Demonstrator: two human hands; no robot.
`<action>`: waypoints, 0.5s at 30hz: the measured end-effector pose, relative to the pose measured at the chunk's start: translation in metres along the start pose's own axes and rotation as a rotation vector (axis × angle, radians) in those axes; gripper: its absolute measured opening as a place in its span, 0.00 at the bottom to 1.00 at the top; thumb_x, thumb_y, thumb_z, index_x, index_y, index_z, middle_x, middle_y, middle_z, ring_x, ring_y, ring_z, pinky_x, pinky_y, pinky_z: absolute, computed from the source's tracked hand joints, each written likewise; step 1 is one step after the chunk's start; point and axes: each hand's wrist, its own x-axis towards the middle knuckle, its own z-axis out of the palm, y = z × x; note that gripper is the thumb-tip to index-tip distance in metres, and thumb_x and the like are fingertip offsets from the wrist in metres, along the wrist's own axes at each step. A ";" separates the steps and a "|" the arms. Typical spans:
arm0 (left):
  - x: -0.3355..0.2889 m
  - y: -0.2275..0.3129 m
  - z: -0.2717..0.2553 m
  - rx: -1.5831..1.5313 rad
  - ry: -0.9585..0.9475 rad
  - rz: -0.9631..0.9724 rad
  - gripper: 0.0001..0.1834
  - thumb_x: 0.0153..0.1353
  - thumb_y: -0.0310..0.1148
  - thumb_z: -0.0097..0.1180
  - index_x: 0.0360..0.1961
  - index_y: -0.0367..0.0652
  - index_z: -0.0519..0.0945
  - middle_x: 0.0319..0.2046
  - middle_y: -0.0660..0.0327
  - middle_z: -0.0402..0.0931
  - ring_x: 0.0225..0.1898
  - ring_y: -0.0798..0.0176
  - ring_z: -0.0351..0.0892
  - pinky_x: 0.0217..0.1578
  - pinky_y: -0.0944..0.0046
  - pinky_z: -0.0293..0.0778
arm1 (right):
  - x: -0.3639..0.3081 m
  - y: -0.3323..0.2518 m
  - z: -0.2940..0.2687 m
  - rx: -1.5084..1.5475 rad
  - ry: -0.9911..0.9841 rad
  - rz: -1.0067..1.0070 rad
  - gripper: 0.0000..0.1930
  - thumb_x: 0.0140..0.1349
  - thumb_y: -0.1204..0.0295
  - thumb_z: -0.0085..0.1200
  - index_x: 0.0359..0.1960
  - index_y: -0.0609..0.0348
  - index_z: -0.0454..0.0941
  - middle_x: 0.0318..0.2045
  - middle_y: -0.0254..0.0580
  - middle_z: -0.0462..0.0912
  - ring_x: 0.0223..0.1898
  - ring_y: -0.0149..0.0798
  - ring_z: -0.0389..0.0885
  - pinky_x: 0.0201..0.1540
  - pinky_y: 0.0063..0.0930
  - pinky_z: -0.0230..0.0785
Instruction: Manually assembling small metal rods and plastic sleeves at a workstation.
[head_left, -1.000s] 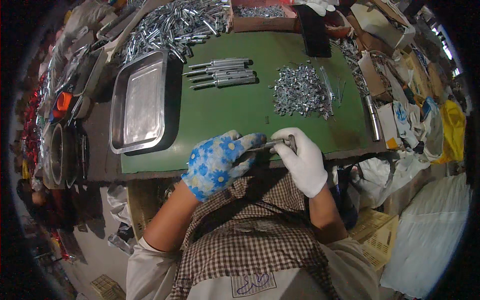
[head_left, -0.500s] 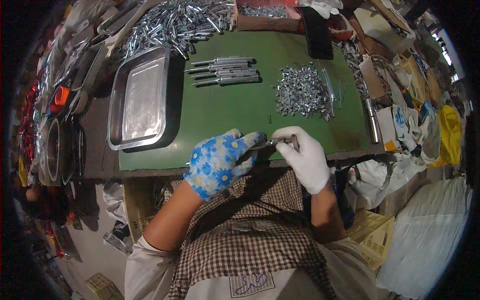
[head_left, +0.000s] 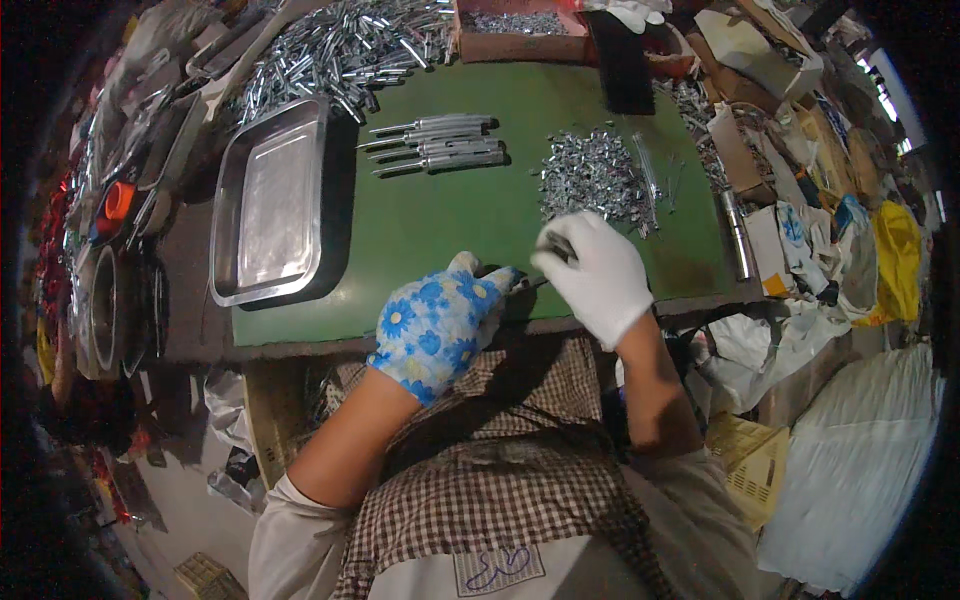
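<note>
A: A slim metal piece (head_left: 528, 283) is gripped at the near edge of the green table (head_left: 440, 230) by the left hand (head_left: 437, 322), which is covered by a blue flowered glove and closed around the near end of it.

B: And the right hand (head_left: 598, 272), gloved in white, is curled over the far end of that piece; something small and dark is pinched at its fingertips (head_left: 556, 246), though what it is cannot be told.

A: Just beyond the right hand, a heap of small silvery parts (head_left: 592, 180) is spread on the green surface.

B: A row of finished metal rods (head_left: 440, 145) is laid further back, near the middle.

A: To the left, a steel tray (head_left: 272, 205) is seen, and behind it a big pile of shiny rods (head_left: 340, 50) is stacked.
</note>
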 end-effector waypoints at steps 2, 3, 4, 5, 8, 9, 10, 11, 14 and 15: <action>0.004 0.006 -0.001 -0.018 -0.051 -0.007 0.17 0.56 0.33 0.56 0.48 0.53 0.77 0.37 0.54 0.74 0.32 0.49 0.80 0.30 0.53 0.77 | -0.015 -0.004 -0.005 0.006 -0.015 -0.003 0.07 0.54 0.69 0.58 0.33 0.55 0.77 0.33 0.44 0.76 0.35 0.46 0.78 0.38 0.35 0.70; 0.006 0.010 -0.002 -0.032 -0.103 -0.020 0.18 0.54 0.32 0.59 0.48 0.53 0.76 0.38 0.53 0.73 0.33 0.47 0.80 0.32 0.52 0.77 | -0.022 -0.005 -0.007 0.017 -0.034 -0.010 0.06 0.54 0.70 0.58 0.32 0.55 0.78 0.32 0.43 0.76 0.34 0.45 0.78 0.37 0.34 0.70; 0.007 0.013 -0.002 -0.033 -0.103 -0.019 0.18 0.54 0.32 0.59 0.48 0.53 0.76 0.38 0.53 0.73 0.33 0.47 0.80 0.32 0.52 0.77 | -0.027 -0.003 -0.005 0.020 -0.007 -0.015 0.05 0.53 0.71 0.58 0.32 0.55 0.78 0.31 0.43 0.76 0.34 0.46 0.79 0.36 0.35 0.70; 0.008 0.017 -0.002 -0.036 -0.102 -0.013 0.18 0.54 0.32 0.59 0.48 0.52 0.76 0.37 0.53 0.73 0.33 0.47 0.79 0.31 0.52 0.77 | -0.031 -0.002 -0.006 0.019 -0.008 -0.014 0.05 0.53 0.71 0.58 0.32 0.55 0.78 0.31 0.43 0.76 0.34 0.46 0.79 0.36 0.35 0.70; 0.012 0.026 0.003 -0.049 -0.081 0.011 0.18 0.54 0.32 0.58 0.48 0.52 0.75 0.37 0.53 0.73 0.32 0.47 0.79 0.31 0.52 0.76 | -0.038 0.002 -0.011 -0.047 0.012 0.020 0.05 0.53 0.72 0.58 0.31 0.55 0.79 0.32 0.43 0.77 0.32 0.46 0.79 0.35 0.35 0.70; 0.014 0.028 0.004 -0.056 -0.060 0.025 0.18 0.55 0.32 0.57 0.48 0.51 0.75 0.37 0.53 0.73 0.32 0.47 0.79 0.30 0.52 0.76 | -0.039 0.003 -0.012 -0.097 0.023 -0.014 0.05 0.54 0.72 0.58 0.32 0.55 0.79 0.32 0.43 0.77 0.32 0.46 0.79 0.35 0.34 0.70; 0.015 0.029 0.005 -0.057 -0.060 0.025 0.18 0.55 0.32 0.57 0.48 0.51 0.75 0.37 0.53 0.73 0.32 0.47 0.79 0.30 0.52 0.76 | -0.039 0.005 -0.013 -0.146 0.034 -0.051 0.05 0.54 0.71 0.58 0.32 0.56 0.79 0.32 0.43 0.77 0.32 0.45 0.79 0.35 0.34 0.70; 0.016 0.030 0.005 -0.048 -0.094 0.007 0.18 0.55 0.32 0.57 0.48 0.52 0.75 0.37 0.52 0.73 0.32 0.47 0.79 0.30 0.52 0.76 | -0.038 0.006 -0.015 -0.145 0.033 -0.052 0.05 0.54 0.71 0.58 0.32 0.56 0.79 0.32 0.43 0.77 0.32 0.45 0.79 0.35 0.34 0.70; 0.015 0.030 0.006 -0.019 -0.073 0.033 0.17 0.56 0.32 0.55 0.48 0.51 0.76 0.36 0.52 0.74 0.31 0.50 0.80 0.29 0.53 0.77 | -0.034 0.013 -0.022 0.026 0.011 0.049 0.09 0.58 0.64 0.55 0.37 0.52 0.79 0.36 0.43 0.78 0.37 0.50 0.79 0.39 0.40 0.71; 0.015 0.030 0.006 0.002 -0.017 0.073 0.16 0.56 0.32 0.53 0.48 0.50 0.77 0.35 0.52 0.75 0.30 0.52 0.81 0.28 0.54 0.77 | -0.025 0.018 -0.022 -0.004 0.102 0.100 0.10 0.58 0.63 0.56 0.38 0.52 0.79 0.36 0.44 0.79 0.37 0.50 0.79 0.39 0.40 0.71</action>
